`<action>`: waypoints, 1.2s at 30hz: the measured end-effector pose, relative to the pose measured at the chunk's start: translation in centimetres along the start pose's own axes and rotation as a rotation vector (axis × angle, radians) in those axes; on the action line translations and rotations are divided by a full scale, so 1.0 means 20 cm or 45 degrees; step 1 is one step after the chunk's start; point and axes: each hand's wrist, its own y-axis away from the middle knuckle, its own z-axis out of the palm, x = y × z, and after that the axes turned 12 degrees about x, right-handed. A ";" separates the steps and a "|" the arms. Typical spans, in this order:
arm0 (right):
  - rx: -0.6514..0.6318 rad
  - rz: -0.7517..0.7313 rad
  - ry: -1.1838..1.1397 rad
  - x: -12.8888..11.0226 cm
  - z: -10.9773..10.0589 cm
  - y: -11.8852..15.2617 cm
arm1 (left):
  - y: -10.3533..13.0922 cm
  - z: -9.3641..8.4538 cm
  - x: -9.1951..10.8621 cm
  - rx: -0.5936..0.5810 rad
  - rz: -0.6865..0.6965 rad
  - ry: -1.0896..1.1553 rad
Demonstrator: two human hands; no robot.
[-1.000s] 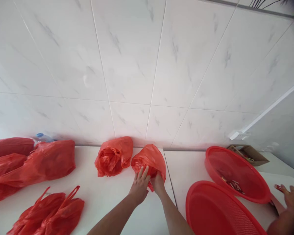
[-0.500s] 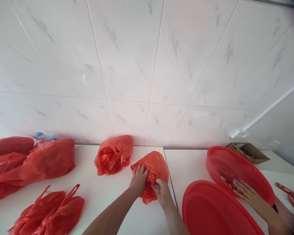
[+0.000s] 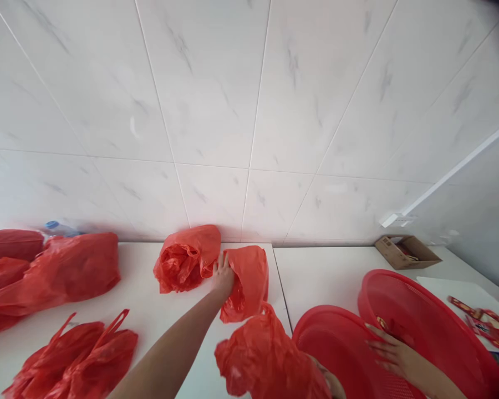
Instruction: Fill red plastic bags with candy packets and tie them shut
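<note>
My left hand (image 3: 223, 274) is at the left edge of a red plastic bag (image 3: 249, 277) on the white table. Its fingers point toward the wall and grip the bag's edge. Nearer to me, a crumpled red plastic bag (image 3: 270, 354) hangs from my right hand (image 3: 333, 383), which the bag partly hides. Just left of my left hand lies another bundled red bag (image 3: 187, 257), close to the wall.
More red bags (image 3: 79, 263) lie at left, with a tied one (image 3: 79, 354) in front and a bottle (image 3: 60, 228) behind. At right are a red basket (image 3: 328, 316), another basket (image 3: 424, 293), a co-worker's hand (image 3: 393, 354), a cardboard box (image 3: 407, 252) and packets (image 3: 488, 324).
My right hand has pulled a crumpled bag away from the other and toward me, to the right. My left hand has shifted left and up. The co-worker's hand and far basket have moved.
</note>
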 end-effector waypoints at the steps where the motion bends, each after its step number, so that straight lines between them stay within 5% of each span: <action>1: -0.060 0.067 0.067 -0.01 -0.06 -0.03 | -0.02 -0.02 -0.01 0.018 -0.030 0.022; 5: -0.255 0.131 0.182 0.04 -0.13 -0.11 | -0.01 -0.13 -0.03 0.068 -0.093 0.183; 8: -0.282 0.097 0.156 0.11 -0.17 -0.11 | 0.14 -0.20 -0.03 0.024 -0.136 0.367; 13: -0.151 0.094 0.038 0.14 -0.27 -0.05 | 0.54 -0.26 -0.02 -0.446 -0.221 0.695; 16: -0.002 0.072 -0.041 0.10 -0.32 0.00 | 0.72 -0.30 0.00 -0.858 -0.365 1.239; 19: 0.066 0.050 0.009 0.02 -0.26 0.10 | 0.80 -0.35 0.02 -0.865 -0.530 1.851; 21: 0.065 0.026 0.125 0.00 -0.10 0.23 | 0.81 -0.38 0.03 -0.680 -0.587 1.920; 23: 0.029 -0.027 0.254 0.03 0.18 0.39 | 0.81 -0.39 0.02 -0.540 -0.651 1.874; 25: 0.059 -0.287 0.276 0.14 0.53 0.58 | 0.82 -0.41 0.01 -0.428 -0.684 1.781; 29: -0.115 -0.330 0.314 0.42 1.12 0.87 | 0.86 -0.43 0.02 -0.227 -0.604 1.395; 32: -0.256 -0.347 0.307 0.53 1.33 0.95 | 0.92 -0.45 0.08 -0.199 -0.452 1.207; 36: -0.356 -0.260 0.256 0.56 1.41 0.94 | 0.99 -0.42 0.11 -0.231 -0.344 1.197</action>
